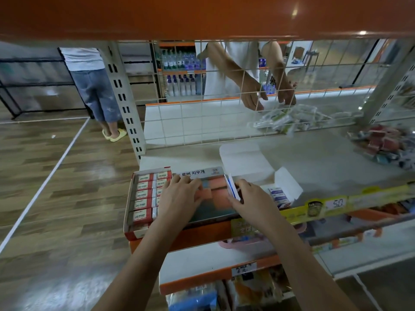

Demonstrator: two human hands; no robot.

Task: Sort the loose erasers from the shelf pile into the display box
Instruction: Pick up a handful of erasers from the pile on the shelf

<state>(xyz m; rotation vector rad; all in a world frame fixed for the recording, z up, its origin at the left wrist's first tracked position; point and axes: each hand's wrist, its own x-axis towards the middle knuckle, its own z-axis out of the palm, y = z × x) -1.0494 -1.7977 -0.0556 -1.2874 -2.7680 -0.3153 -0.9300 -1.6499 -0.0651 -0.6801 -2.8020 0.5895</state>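
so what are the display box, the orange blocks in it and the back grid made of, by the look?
Display box: printed cardboard, probably; thin walls, folded header with lettering.
Orange erasers: matte rubber-like blocks, though motion blur leaves the finish open.
Wire grid: thin metal rods with a pale coating, seemingly.

A single wide-angle view, worn on the person's head, looks forward and steeply down at the open grey display box with orange erasers (215, 198), close enough that both forearms run in from the bottom edge. Above the box the underside of an orange shelf board (202, 16) fills the top; beyond it, a white wire grid (224, 122) shows the aisle behind.
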